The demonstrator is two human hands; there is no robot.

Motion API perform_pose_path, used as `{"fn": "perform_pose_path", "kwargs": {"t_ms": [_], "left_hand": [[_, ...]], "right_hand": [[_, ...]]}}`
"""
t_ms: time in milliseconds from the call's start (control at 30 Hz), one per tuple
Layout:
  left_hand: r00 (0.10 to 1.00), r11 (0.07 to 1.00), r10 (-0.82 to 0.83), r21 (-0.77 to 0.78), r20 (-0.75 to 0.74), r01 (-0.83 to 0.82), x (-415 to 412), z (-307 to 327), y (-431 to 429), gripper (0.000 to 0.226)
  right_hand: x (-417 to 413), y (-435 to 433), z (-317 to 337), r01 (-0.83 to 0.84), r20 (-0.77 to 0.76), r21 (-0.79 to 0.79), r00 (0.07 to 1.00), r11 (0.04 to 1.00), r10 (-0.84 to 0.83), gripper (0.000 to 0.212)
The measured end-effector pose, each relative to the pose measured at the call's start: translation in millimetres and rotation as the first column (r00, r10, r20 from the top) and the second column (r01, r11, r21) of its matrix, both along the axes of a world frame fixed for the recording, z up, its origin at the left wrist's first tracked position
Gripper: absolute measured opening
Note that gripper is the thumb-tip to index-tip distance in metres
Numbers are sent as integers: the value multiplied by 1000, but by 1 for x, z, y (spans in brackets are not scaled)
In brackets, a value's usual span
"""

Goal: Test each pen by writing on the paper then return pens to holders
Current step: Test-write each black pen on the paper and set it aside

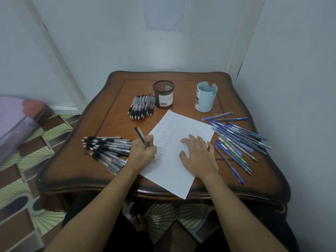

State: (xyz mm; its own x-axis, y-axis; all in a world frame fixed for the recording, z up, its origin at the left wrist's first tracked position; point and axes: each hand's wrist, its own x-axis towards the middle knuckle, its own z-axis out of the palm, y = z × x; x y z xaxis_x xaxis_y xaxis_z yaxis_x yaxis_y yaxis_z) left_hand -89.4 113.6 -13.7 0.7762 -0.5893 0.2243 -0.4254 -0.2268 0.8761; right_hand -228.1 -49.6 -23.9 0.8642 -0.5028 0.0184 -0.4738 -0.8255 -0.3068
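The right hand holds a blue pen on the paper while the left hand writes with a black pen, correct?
No. The head view shows the right hand holding nothing, lying flat on the paper; the left hand does write with a black pen.

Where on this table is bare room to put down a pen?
Bare wood lies between the mesh holder and the blue cup, left of the upper pen row, and along the near-left edge of the table. Crowded: the black pen pile left, the blue pens right.

Glossy wooden table [112,179], matt white paper [174,171], black mesh holder [163,88].
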Motion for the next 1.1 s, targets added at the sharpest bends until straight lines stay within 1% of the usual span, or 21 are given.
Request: {"fn": "perform_pose_path", "kwargs": {"t_ms": [133,200,233,300,333,400,467,567,700,800,833,900,967,1000,1067,1100], "left_hand": [[993,995,35,-85,-108,-44,1,1,1,6],[987,992,47,-107,-155,-64,1,1,1,7],[985,991,54,-108,-162,-72,0,1,0,13],[985,991,73,-96,-157,-88,-2,3,-1,27],[986,991,86,-90,-141,-99,-4,4,-3,28],[989,990,117,-66,-95,-123,-6,7,-5,29],[991,993,114,-34,-75,-117,-8,10,-8,28],[993,996,90,-15,-81,-91,-8,15,-10,27],[994,997,74,18,-82,-72,-3,24,-14,29],[989,998,60,35,-134,-56,9,30,-18,28],[989,996,71,53,-133,-65,15,32,-19,32],[991,984,122,140,-48,-114,33,32,-23,40],[980,953,194,225,52,-201,51,31,-29,33],[970,938,234,247,62,-242,59,32,-31,32],[955,913,291,280,62,-297,76,33,-38,44],[951,907,301,289,64,-307,84,35,-40,39]], "right_hand": [[0,0,0,-1,-8,-3,1000,1000,1,50],[0,-1,0,-5,-4,2,1000,1000,5,51],[0,-1,0,-4,-3,3,1000,1000,4,51],[0,-1,0,0,-2,5,1000,1000,0,50],[0,0,0,1,-3,6,1000,1000,-1,51],[0,0,1,-1,-5,10,1000,1000,1,55],[0,0,0,-2,-1,12,1000,1000,2,53],[0,0,0,1,2,11,1000,1000,-1,51],[1,0,1,1,-3,18,1000,1000,-1,60],[1,-1,-1,4,4,11,1000,1000,-4,51],[1,-1,-1,4,8,12,1000,1000,-4,49],[0,-1,-1,2,10,14,1000,1000,-2,48],[1,0,-1,-1,11,17,1000,1000,1,48],[1,0,-1,-2,12,18,1000,1000,1,48],[1,0,-2,0,16,17,1000,1000,0,49],[1,0,-2,-1,19,15,1000,1000,1,49]]}}
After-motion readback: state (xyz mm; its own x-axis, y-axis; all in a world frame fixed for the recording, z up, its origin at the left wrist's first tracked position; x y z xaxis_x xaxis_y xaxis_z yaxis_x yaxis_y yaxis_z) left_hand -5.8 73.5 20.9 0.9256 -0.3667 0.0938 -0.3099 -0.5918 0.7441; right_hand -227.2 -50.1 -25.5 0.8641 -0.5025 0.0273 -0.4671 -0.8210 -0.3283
